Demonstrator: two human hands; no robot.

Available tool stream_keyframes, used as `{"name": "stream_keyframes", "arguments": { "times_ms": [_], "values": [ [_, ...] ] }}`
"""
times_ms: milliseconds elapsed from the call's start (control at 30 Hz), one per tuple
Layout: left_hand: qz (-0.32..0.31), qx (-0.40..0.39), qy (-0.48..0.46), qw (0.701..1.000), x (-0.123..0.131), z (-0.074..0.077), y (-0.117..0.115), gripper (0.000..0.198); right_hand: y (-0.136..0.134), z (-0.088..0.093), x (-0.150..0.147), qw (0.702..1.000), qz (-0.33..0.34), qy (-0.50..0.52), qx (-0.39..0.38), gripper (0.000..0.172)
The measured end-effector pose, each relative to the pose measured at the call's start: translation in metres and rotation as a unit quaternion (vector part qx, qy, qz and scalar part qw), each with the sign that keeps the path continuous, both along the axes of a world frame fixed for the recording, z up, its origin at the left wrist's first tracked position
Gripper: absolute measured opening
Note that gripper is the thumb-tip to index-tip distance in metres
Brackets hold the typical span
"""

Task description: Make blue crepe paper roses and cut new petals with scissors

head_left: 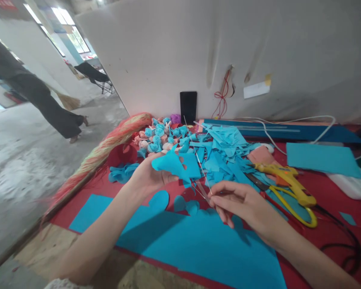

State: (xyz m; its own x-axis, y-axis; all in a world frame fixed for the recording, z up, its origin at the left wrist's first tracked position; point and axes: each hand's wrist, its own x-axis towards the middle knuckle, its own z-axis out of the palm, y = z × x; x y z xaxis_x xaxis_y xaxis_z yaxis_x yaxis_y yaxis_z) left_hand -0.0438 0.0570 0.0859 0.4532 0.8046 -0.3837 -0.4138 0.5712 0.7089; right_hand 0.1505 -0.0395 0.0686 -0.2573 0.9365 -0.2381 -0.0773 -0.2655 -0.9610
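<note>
Two hands over bench middle: left hand [146,176] pinches blue foam cut-out [174,164] above blue sheet [198,241] at front edge; right hand [243,204] pinches thin wire [203,171], top end lost vs. scrap pile [225,148]. Scissors [289,205] partly under glue gun [285,178], right side.

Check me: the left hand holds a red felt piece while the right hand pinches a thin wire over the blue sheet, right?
Not quite: the head view shows the piece in the left hand is blue, not red. The right hand does pinch a thin wire over the blue sheet.
</note>
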Motion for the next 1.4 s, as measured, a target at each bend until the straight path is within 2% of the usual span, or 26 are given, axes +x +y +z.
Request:
{"name": "stream_keyframes", "arguments": {
  "times_ms": [300, 667, 800, 933, 1100, 1400],
  "values": [
    [0.008, -0.037, 0.011, 0.999, 0.007, -0.002, 0.003, 0.025, 0.001, -0.009, -0.002, 1.000, -0.005, -0.017, 0.009, 0.019],
    [-0.015, -0.055, 0.032, 0.998, 0.010, -0.001, 0.002, 0.014, 0.000, -0.007, -0.005, 0.998, -0.014, -0.065, 0.005, 0.018],
    [-0.003, -0.038, 0.039, 0.999, 0.009, 0.002, -0.001, 0.010, 0.000, -0.013, -0.006, 0.997, -0.021, -0.068, 0.003, 0.016],
    [-0.019, -0.005, 0.026, 0.999, 0.007, 0.005, -0.006, 0.009, 0.001, -0.018, -0.007, 0.997, -0.019, -0.077, -0.004, 0.015],
    [-0.031, 0.036, 0.024, 0.999, 0.003, 0.003, -0.007, 0.012, 0.001, -0.024, -0.010, 0.995, -0.019, -0.094, -0.015, 0.022],
    [-0.068, 0.069, 0.027, 0.995, 0.002, 0.012, -0.011, 0.008, 0.002, -0.030, -0.013, 0.992, -0.020, -0.126, -0.018, 0.026]
  ]
}}
